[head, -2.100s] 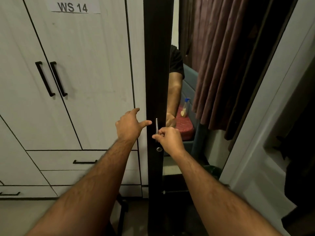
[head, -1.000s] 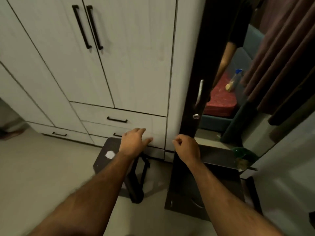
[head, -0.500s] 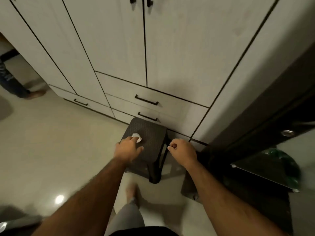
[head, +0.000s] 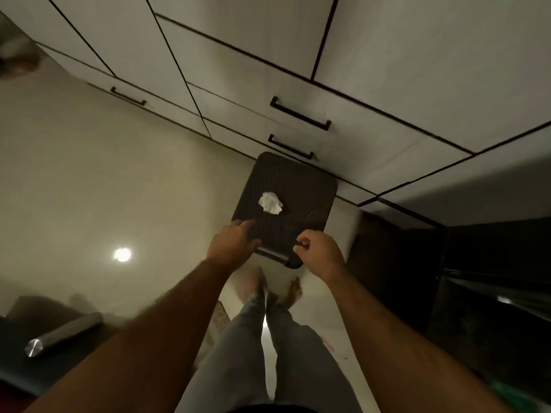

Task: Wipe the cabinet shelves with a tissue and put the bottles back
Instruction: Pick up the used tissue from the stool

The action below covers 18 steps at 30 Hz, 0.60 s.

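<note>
Above stool (head: 301, 186): left hand (head: 231, 244) slack, right hand (head: 320, 253) seemingly curled empty; could knock tissue (head: 270, 203) off reaching.

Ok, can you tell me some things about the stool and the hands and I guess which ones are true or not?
1. A crumpled white tissue lies on top of the dark stool. True.
2. The left hand is holding the tissue. False: the tissue lies apart from it, farther back on the seat; the hand is at the stool's near edge.
3. The stool stands in front of white drawers with black handles. True.
4. The person is wearing shoes. False: the feet are bare.
5. The right hand is at the stool's near right corner, fingers curled. True.
6. A bottle stands on the stool. False: only the tissue is on it.
</note>
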Each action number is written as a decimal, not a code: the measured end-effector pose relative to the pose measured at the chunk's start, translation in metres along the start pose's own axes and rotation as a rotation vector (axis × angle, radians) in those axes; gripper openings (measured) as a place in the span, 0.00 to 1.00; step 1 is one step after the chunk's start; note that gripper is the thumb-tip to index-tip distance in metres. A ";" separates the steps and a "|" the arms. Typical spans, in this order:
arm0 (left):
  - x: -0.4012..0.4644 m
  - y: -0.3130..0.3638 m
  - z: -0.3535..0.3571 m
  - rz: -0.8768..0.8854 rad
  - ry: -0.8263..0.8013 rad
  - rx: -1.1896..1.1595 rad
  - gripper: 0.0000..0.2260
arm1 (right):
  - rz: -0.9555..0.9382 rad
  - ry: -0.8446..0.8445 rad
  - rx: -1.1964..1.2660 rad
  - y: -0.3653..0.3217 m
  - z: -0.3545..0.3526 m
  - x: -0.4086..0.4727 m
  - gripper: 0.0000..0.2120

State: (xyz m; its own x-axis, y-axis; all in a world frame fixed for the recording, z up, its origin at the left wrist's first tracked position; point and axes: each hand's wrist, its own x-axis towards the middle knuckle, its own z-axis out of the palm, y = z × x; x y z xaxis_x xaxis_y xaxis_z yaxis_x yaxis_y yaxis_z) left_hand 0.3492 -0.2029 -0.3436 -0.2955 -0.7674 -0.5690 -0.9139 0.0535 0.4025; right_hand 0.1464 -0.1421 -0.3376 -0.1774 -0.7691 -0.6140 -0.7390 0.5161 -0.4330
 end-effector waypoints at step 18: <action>0.192 -0.028 0.078 -0.021 0.141 -0.183 0.17 | 0.036 0.175 0.245 0.009 0.093 0.203 0.17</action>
State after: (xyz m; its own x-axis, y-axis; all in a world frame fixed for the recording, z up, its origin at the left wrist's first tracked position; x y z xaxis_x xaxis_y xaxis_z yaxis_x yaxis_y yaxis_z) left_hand 0.2966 -0.3019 -0.5199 -0.2237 -0.8497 -0.4774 -0.8497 -0.0700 0.5227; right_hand 0.1643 -0.2587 -0.5275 -0.3252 -0.7910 -0.5182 -0.5550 0.6034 -0.5727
